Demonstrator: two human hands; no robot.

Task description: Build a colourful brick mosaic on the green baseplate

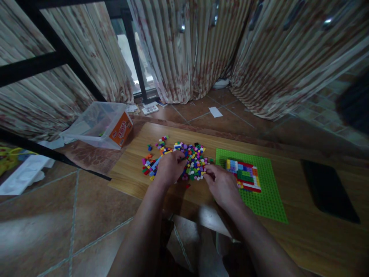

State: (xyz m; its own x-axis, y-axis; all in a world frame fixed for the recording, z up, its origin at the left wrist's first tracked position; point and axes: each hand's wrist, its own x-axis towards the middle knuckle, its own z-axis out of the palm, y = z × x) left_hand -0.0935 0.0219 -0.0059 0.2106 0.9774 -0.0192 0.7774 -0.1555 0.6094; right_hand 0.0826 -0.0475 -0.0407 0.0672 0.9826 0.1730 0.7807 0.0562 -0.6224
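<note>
While a brick build (246,176) already sits on the green baseplate (269,200), loose toy bricks (197,154) lie heaped, unplaced, on the bench (292,192); left hand (170,166) and right hand (222,184) curl there, grip unclear.

Table (129,159) in front of you, running left to right. Loose brick pile (197,154) on its left half; your left hand (172,166) over the pile, your right hand (223,182) at its right edge. Baseplate (265,206) right of the pile, brick build (246,175) on it. Flat slab (328,190) farther right, on the table. Tub (121,129) beyond the table's left end. Paper sheet (215,112) on the floor (198,109) behind the table; curtains (196,50) behind that.
</note>
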